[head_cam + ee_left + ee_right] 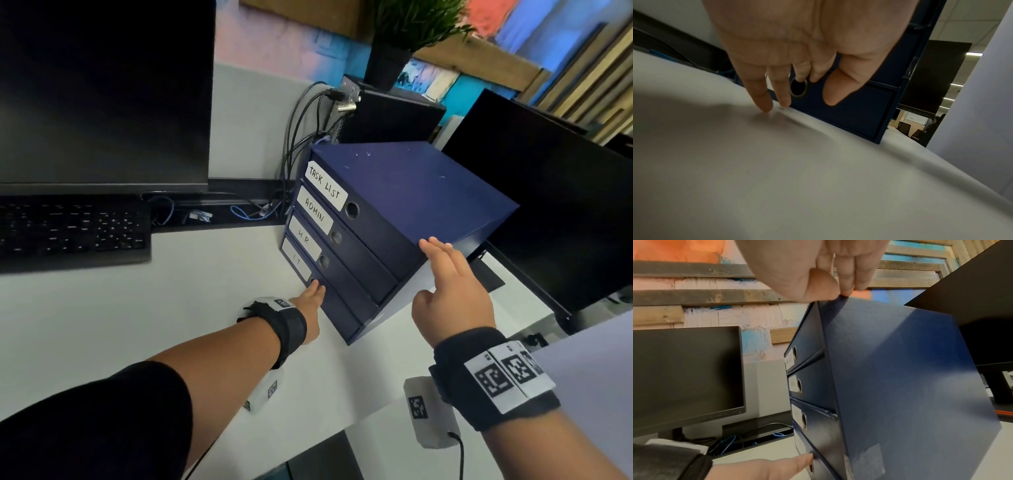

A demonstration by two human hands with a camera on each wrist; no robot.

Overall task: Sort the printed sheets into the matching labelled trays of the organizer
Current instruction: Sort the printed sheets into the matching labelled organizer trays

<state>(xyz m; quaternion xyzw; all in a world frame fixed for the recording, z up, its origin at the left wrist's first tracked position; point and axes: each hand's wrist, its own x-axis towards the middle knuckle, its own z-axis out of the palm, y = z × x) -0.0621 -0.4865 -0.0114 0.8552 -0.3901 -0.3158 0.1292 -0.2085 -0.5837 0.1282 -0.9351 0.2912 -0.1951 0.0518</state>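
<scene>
Beneath both hands, one white desk (137,325). Standing on it, one navy drawer organizer (411,192), boxy, stiff-sided and probably light card or thin board, so likely to slide or tip when a drawer is tugged. Best steadied from the top, exactly where the right hand (452,291) rests now: fingers straight and together, laid flat on the top near-right corner, thumb against the edge, gripping nothing.

Below that palm, four shallow drawers stacked, counted from the top: TASK LIST, ADMIN, H.R., and lowest the IT drawer (342,308). Probably easy to slide, rigid enough to pull from one point. Seemingly not pulled open yet.

Low at the IT drawer front, the left hand (310,308): two fingertips (766,107) touching the desk, the other fingers bent toward the ringed finger hole (798,88), thumb free. Cannot tell whether a finger is hooked inside or only at the rim. Natural hold: one finger through that hole, pulling straight out and level.

Four white handwritten labels, one per drawer, the IT label (296,261) just above the left fingertips. Four finger holes likewise, three plain in the head view, the fourth hidden there behind the left hand.

Printed sheets: none clearly identifiable, none in either hand. Expected thin, floppy, easily creased; best lifted by an edge and laid flat.
</scene>
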